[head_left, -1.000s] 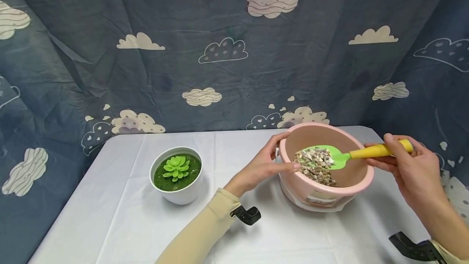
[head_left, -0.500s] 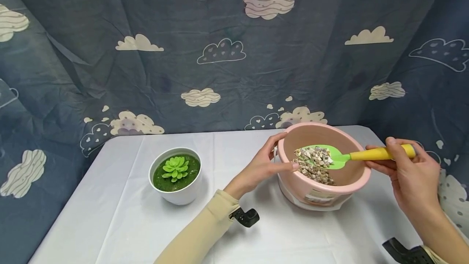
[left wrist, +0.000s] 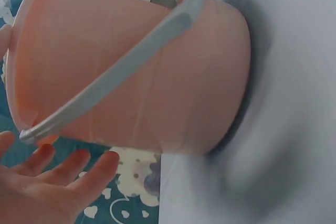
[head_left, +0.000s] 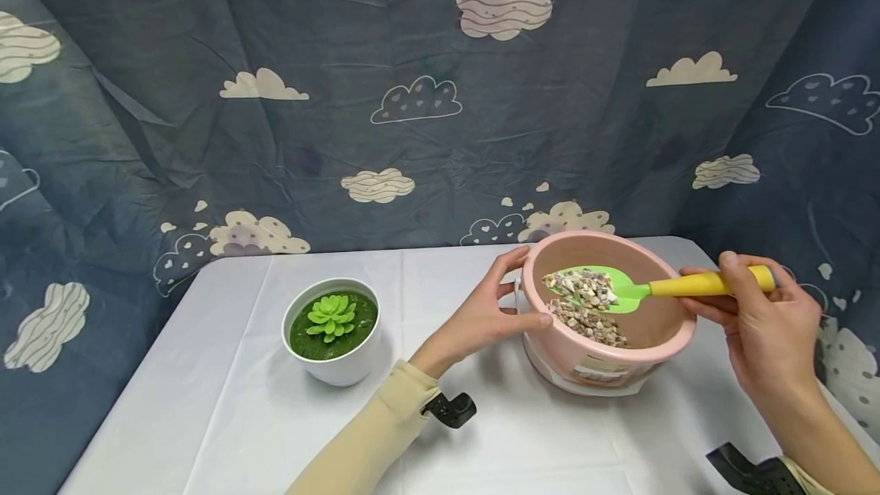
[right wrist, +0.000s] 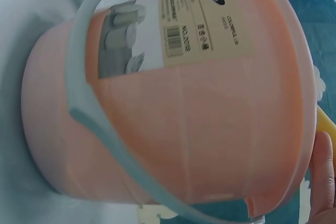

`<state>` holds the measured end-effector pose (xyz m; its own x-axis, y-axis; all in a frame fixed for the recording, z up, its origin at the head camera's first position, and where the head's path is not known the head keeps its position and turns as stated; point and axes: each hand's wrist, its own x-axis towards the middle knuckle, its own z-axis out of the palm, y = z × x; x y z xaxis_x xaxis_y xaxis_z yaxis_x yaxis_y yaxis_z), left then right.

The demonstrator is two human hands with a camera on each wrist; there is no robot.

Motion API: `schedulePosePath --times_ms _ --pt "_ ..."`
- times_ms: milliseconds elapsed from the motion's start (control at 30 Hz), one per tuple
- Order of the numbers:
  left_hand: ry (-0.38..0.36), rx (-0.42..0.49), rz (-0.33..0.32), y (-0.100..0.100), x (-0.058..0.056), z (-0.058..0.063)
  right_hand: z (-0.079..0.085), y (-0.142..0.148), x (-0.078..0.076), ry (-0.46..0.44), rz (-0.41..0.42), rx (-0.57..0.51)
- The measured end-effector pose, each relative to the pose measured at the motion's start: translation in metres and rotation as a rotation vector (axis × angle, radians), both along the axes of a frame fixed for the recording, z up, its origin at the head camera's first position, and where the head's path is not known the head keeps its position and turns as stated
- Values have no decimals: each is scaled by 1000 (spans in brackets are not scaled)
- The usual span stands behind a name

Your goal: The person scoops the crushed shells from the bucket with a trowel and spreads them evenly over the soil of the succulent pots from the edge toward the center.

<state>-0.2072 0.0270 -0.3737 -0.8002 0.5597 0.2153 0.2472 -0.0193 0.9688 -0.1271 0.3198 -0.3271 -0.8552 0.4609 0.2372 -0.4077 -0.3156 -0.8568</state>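
Dark blue fabric (head_left: 412,14) printed with pale clouds hangs behind and beside a counter (head_left: 241,418) covered in creased white cloth. On the right half of the counter stands a pink bucket (head_left: 567,342), its mouth facing up; a printed label (right wrist: 199,35) is stuck to its outer wall, and a pale carrying handle (right wrist: 115,142) hangs down around its side. The right hand (head_left: 763,319) grips the yellow end of a small shovel (head_left: 660,288), fingers and thumb closed on it. Its green blade is over the mouth of the bucket, pointing left and carrying a heap of small mixed pebbles (head_left: 583,286). More loose gravel (head_left: 591,325) lies inside the bucket, below the blade. The left hand (head_left: 484,319) is at the bucket's left side with its fingers spread and holding nothing, the thumb by the rim; whether any fingertip actually touches the plastic is hard to tell from these angles. Well apart, on the left of the counter, a white pot (head_left: 344,370) stands upright with a bright green succulent (head_left: 331,318) in its middle. Each wrist carries a black camera mount (head_left: 450,409), and a beige sleeve (head_left: 371,434) covers the left forearm.
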Motion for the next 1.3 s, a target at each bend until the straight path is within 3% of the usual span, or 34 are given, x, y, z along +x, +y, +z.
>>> schedulePosePath --times_ms 233,500,867,1100,1300 --pt "80 -100 48 -13 1 -4 2 -9 -1 7 38 -9" --pt "132 -188 98 -32 2 3 7 -21 -5 1 64 -19" --pt "198 -298 190 -58 4 8 14 -40 -10 92 79 -16" --pt "188 -390 228 -79 15 20 18 -52 -12 66 64 8" --pt "203 -428 269 -98 24 29 21 -65 -16 66 97 24"
